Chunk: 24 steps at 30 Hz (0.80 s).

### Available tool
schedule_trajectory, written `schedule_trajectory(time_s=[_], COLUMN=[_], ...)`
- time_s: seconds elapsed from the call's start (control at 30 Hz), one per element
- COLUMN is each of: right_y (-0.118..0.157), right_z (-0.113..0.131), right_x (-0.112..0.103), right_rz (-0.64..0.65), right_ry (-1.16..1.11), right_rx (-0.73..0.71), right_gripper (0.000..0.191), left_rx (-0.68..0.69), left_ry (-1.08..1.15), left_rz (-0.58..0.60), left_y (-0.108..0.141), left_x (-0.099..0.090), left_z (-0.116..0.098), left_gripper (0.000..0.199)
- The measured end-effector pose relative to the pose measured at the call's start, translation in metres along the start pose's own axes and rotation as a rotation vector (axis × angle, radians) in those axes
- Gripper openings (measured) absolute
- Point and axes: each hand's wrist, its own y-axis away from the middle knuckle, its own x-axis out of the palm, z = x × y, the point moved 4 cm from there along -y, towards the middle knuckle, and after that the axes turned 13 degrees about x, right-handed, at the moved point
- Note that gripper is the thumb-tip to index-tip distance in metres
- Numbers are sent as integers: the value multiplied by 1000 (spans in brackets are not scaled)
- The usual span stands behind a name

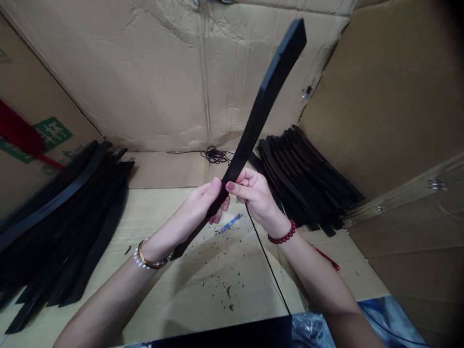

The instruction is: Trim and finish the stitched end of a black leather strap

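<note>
A long, slightly curved black strip (259,113) is held at a slant above the table, its upper end toward the top right. My left hand (206,200) is wrapped round its lower part, thumb on top. Close beside it, my right hand (250,191) pinches the strip's edge between thumb and bent fingers. The two thumbs nearly meet. A thin black cord (266,256) runs down from below my right hand to the table's front edge; whether my fingers also hold it is hidden.
Black strips lie piled at left (72,217) and right (300,179). Cardboard walls (152,72) surround the table (203,309). A tangled cord (215,154), a blue-and-white piece (232,222), dark crumbs and a red-handled tool (335,266) lie about. Plastic (311,331) sits in front.
</note>
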Motion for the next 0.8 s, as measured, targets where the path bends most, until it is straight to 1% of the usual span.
schedule_trajectory(time_s=[0.07,0.1,0.17,0.27,0.33,0.4,0.47,0.57,0.6,0.67,0.73,0.8], right_y=[2,2,3,1,0,0,0,0,0,-1,-1,-1], right_z=[1,1,0,-6,-9,-10,-8,-4,-3,-1,-1,-3], right_x=[1,1,2,5,8,9,8,3,1,-1,-2,-3], right_rz=[-28,-24,7,139,245,304,268,113,59,-15,-58,-67], right_ry=[31,33,9,-13,20,52,60,67,67,60,53,53], right_rx=[-15,-20,-22,46,106,126,104,63,50,18,-15,-31], right_gripper=[41,40,37,35,41,47,46,41,40,40,41,40], left_rx=[62,70,37,-78,-137,-178,-176,-101,-73,-11,65,120], left_ry=[-35,-34,5,90,113,94,54,-3,-23,-67,-108,-124], left_rz=[-57,-80,-88,-28,39,107,120,45,16,-45,-108,-145], left_y=[0,0,2,6,9,11,10,4,2,-1,-3,-2], left_x=[-1,-1,0,2,3,3,2,-1,-3,-5,-8,-11], left_z=[-3,-3,-2,3,5,5,5,2,1,-1,-4,-7], left_gripper=[56,53,57,67,72,80,85,85,82,70,55,47])
